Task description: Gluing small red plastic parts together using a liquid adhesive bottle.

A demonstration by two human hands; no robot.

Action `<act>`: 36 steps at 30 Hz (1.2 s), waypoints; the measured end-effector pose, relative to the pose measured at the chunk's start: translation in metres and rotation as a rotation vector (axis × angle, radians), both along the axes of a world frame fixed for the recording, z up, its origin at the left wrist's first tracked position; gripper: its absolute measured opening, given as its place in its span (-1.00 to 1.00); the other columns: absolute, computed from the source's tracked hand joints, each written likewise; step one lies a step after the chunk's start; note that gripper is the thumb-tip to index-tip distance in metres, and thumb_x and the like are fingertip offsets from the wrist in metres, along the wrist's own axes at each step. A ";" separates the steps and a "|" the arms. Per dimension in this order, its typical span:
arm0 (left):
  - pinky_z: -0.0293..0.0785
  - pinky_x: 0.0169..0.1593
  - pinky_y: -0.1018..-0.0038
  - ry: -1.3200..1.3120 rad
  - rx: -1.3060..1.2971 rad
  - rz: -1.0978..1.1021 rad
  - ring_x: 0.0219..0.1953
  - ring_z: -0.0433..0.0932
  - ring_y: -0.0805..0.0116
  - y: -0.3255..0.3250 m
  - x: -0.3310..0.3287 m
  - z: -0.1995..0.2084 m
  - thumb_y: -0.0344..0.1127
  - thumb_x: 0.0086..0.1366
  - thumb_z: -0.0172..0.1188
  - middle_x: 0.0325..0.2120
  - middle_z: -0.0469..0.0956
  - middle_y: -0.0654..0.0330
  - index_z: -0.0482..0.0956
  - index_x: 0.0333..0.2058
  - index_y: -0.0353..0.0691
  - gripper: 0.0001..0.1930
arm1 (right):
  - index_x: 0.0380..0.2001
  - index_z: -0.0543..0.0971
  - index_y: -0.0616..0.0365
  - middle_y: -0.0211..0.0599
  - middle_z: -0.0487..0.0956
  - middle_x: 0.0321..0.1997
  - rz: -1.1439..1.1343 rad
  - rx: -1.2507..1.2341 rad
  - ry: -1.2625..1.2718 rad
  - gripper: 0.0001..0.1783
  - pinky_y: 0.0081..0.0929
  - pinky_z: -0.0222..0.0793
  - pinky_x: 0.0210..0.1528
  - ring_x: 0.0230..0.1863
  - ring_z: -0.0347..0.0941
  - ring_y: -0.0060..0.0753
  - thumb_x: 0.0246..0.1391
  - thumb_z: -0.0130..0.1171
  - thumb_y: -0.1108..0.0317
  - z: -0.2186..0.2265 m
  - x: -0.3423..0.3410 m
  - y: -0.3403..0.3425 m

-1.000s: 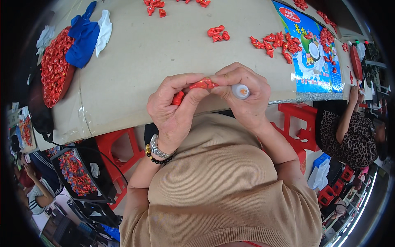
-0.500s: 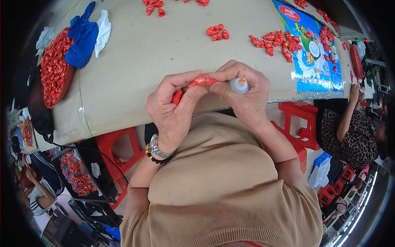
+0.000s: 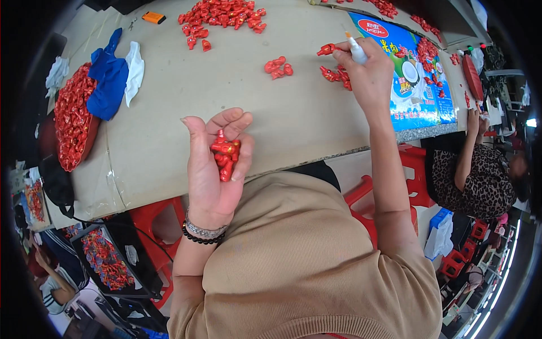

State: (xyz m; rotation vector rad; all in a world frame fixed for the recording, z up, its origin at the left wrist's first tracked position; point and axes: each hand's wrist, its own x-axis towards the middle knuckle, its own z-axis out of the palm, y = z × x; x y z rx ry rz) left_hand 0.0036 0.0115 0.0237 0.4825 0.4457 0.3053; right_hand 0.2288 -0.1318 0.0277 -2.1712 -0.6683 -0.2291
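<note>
My left hand (image 3: 209,186) is palm up, its fingers curled around several small glossy red plastic figurines (image 3: 227,148), with the thumb held apart. Out over the far right of the table, my right hand (image 3: 372,76) grips a small white bottle with a thin orange tip (image 3: 357,51). Its thumb and fingertips also pinch one red figurine (image 3: 326,50), just above a cluster of similar figurines (image 3: 337,76). Another small group of red figurines (image 3: 278,68) lies to the left of that cluster.
A large heap of red figurines (image 3: 73,124) fills a tray at the left, beside a blue cloth (image 3: 107,76) and a white cloth (image 3: 134,70). More figurines (image 3: 223,12) are piled at the back. A blue printed sheet (image 3: 426,107) covers the right end. A co-worker (image 3: 471,175) sits at far right.
My hands have parted. The right hand moved away to the far right, carrying the bottle and a red figurine. The left hand turned palm up with several figurines in it. The view has shifted slightly.
</note>
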 end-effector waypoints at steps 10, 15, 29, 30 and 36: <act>0.20 -0.67 0.69 -0.028 -0.144 -0.186 -0.41 0.44 0.42 0.000 0.001 -0.004 -0.34 0.35 -0.12 -0.23 0.51 0.09 0.38 -0.10 -0.33 -0.77 | -0.38 0.62 0.20 -0.16 0.50 -0.36 -0.119 -0.326 -0.215 -0.75 -0.17 0.32 -0.33 -0.37 0.46 -0.03 -0.12 0.31 0.28 -0.006 0.013 -0.021; 0.18 -0.69 0.71 -0.074 -0.120 -0.225 -0.44 0.40 0.47 -0.003 0.004 -0.009 -0.42 0.32 -0.02 -0.25 0.50 0.11 0.39 -0.13 -0.32 -0.82 | -0.35 0.63 0.20 -0.16 0.52 -0.34 -0.113 -0.264 -0.132 -0.74 -0.20 0.34 -0.32 -0.37 0.47 -0.07 -0.14 0.33 0.30 -0.009 0.004 -0.029; 0.20 -0.66 0.73 -0.145 -0.344 -0.208 -0.41 0.28 0.46 -0.008 0.006 -0.017 -0.20 0.36 0.04 -0.24 0.45 0.14 0.41 -0.12 -0.21 -0.76 | -0.10 0.40 0.18 -0.35 0.48 -0.18 0.214 0.237 0.328 -0.61 -0.60 0.35 -0.14 -0.17 0.41 -0.55 -0.08 0.12 0.59 0.022 -0.046 -0.025; 0.18 -0.67 0.73 -0.142 -0.358 -0.212 -0.43 0.28 0.47 -0.007 0.006 -0.017 -0.18 0.37 0.02 -0.28 0.45 0.17 0.40 -0.12 -0.20 -0.76 | -0.10 0.37 0.17 -0.36 0.47 -0.16 0.263 0.240 0.346 -0.61 -0.60 0.34 -0.12 -0.14 0.39 -0.56 -0.07 0.09 0.60 0.025 -0.054 -0.024; 0.09 -0.67 0.72 -0.110 -0.358 -0.222 -0.52 0.30 0.56 -0.007 0.004 -0.019 0.01 0.34 0.01 -0.43 0.47 0.35 0.45 -0.29 -0.11 -0.70 | -0.26 0.49 0.24 -0.23 0.39 -0.22 0.459 0.075 -0.041 -0.67 -0.48 0.32 -0.21 -0.17 0.37 -0.25 -0.21 0.21 0.62 0.027 -0.077 -0.016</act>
